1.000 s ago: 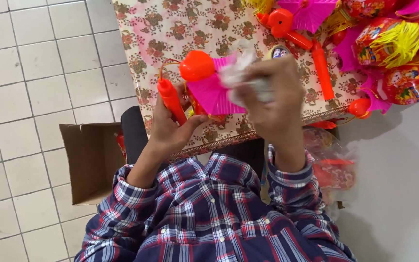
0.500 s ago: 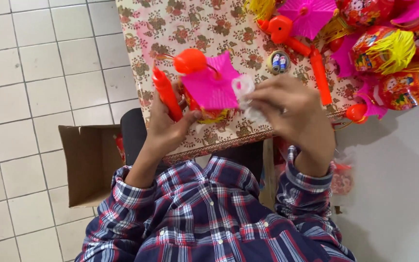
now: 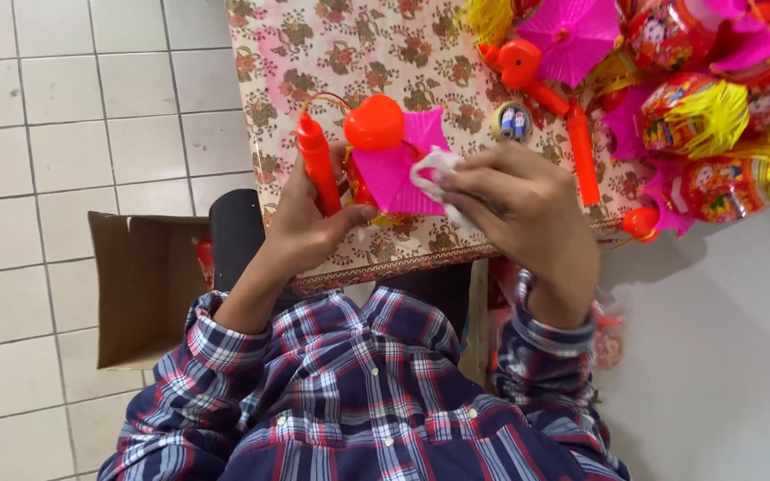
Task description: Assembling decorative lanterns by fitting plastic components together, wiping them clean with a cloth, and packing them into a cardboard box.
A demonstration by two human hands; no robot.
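**Head view: lantern toy held over surface edge, both hands on it**

Left hand (image 3: pixel 309 223) grips the orange handle (image 3: pixel 318 162) upright, fingers clamped round it, thumb pressing the lower edge of the pink panel (image 3: pixel 396 169). That pins the lantern so it can't turn. An orange heart cap (image 3: pixel 373 122) sits at the panel's top corner, touching it.

Right hand (image 3: pixel 519 209) is at the panel's right edge, fingers pinched together on a crumpled white piece (image 3: pixel 434 167), clear film or wrap by the look, can't tell which. It lies against the panel.

Lantern sits above the near edge of the floral surface (image 3: pixel 358 44), close to the body, likely for both-hand access.

A pile of similar toys (image 3: pixel 697 107) lies at the far right of the surface, well apart. An open carton (image 3: pixel 140 285) sits on the tiled floor to the left.
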